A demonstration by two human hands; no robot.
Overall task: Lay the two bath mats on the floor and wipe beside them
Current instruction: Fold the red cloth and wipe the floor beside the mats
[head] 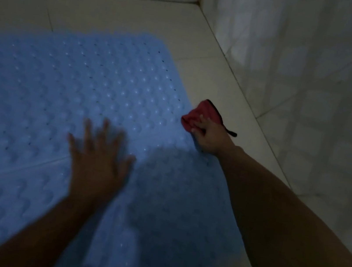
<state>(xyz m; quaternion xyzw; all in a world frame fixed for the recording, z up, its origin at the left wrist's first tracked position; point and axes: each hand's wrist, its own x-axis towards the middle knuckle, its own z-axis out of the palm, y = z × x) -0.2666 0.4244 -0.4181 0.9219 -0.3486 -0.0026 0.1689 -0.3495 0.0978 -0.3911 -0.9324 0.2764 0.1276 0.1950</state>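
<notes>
Dim light, frame partly blurred. At lower left, a near blue mat (4, 205) met a far blue mat (69, 75) along a diagonal seam; both lay flat on the pale tiled floor (216, 75). Left hand (99, 162), centre frame, rested palm-down on the mats, fingers spread and straight, gripping nothing. Further off, right of centre, the right hand (208, 136) clutched a red cloth (198, 116) at the far mat's right edge. Tiled wall (318, 75) filled the upper right.
</notes>
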